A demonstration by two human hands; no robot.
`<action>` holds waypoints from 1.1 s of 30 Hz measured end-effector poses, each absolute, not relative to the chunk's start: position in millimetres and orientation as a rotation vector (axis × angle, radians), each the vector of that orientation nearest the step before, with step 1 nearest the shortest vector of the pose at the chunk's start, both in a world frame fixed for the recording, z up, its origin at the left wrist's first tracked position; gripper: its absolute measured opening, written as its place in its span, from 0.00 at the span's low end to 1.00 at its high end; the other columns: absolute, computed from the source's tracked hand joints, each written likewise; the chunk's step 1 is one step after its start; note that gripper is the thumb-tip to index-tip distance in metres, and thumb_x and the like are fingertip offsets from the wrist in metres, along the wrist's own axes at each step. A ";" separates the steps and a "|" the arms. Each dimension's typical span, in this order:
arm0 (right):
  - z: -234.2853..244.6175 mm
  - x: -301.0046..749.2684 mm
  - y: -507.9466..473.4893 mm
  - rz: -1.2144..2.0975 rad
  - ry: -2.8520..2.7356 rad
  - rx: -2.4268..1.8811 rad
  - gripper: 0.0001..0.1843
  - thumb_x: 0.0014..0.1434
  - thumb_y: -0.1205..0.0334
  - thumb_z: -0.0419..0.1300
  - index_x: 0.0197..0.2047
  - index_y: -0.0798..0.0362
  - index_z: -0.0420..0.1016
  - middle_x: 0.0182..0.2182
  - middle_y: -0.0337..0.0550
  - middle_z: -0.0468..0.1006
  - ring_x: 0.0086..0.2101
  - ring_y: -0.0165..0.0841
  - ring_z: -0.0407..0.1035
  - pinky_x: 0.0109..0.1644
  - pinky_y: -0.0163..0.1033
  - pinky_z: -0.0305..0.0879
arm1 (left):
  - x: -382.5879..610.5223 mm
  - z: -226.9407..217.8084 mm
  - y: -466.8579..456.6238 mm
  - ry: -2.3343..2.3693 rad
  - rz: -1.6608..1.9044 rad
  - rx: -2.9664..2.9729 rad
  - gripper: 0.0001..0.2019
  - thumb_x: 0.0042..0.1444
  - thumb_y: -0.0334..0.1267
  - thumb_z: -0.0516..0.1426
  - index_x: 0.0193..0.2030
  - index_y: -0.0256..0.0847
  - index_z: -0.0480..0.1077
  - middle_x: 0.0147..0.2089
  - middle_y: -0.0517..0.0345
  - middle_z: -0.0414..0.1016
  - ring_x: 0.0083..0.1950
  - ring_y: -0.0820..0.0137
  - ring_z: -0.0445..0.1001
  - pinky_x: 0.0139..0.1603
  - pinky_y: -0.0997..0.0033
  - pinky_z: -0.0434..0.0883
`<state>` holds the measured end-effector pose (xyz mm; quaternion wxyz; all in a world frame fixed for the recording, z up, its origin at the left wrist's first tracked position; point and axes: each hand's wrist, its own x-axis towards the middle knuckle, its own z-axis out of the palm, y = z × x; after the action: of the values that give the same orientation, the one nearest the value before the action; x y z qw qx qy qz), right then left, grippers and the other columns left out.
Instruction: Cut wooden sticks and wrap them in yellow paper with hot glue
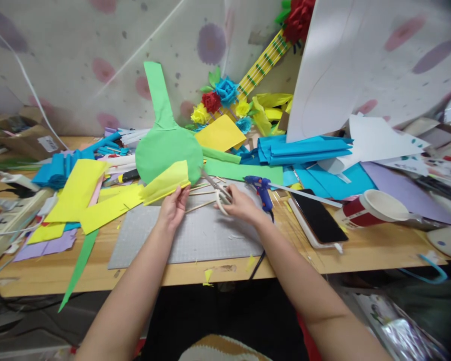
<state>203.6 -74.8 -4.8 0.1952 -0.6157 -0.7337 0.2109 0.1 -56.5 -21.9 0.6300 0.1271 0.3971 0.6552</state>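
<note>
Between the fingertips and thumb of my left hand (174,206) is the lower edge of a folded piece of yellow crepe paper (167,181). My right hand (240,203) has its fingers in the handles of a pair of scissors (222,196). The blades point up and left, a little to the right of the yellow paper and apart from it. Behind them a green round shape with a long neck (169,150) stands against the clutter. Below both hands lies a grey cutting mat (143,235) with thin sticks on it.
A blue glue gun (261,189) with a white glue stick lies right of the mat. Further right are a phone (321,215) and a paper cup (376,208). Yellow paper strips (110,213) and a power strip (17,215) lie left. Paper flowers (225,93) stand behind.
</note>
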 end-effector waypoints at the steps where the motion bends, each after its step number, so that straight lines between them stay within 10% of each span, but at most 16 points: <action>1: -8.0 198.5 -77.4 0.521 -2.079 -1.703 0.24 0.46 0.48 0.60 0.42 0.52 0.63 0.33 0.43 0.73 0.33 0.34 0.66 0.34 0.36 0.56 | 0.2 -21.2 -57.3 0.899 1.492 0.281 0.06 0.53 0.25 0.54 0.30 0.34 0.72 0.33 0.55 0.78 0.39 0.75 0.76 0.39 0.83 0.73; 33: -15.4 169.5 -85.7 0.552 -2.296 -1.587 0.23 0.52 0.39 0.53 0.39 0.50 0.59 0.30 0.38 0.73 0.31 0.33 0.68 0.29 0.33 0.47 | 8.9 -18.4 -66.5 0.796 1.358 0.295 0.09 0.56 0.25 0.51 0.29 0.34 0.71 0.31 0.57 0.77 0.32 0.77 0.76 0.29 0.86 0.73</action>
<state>169.5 -85.7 -15.4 0.1480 -0.5516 -0.7981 0.1920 8.9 -66.5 -18.4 0.6960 0.1324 0.3569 0.6088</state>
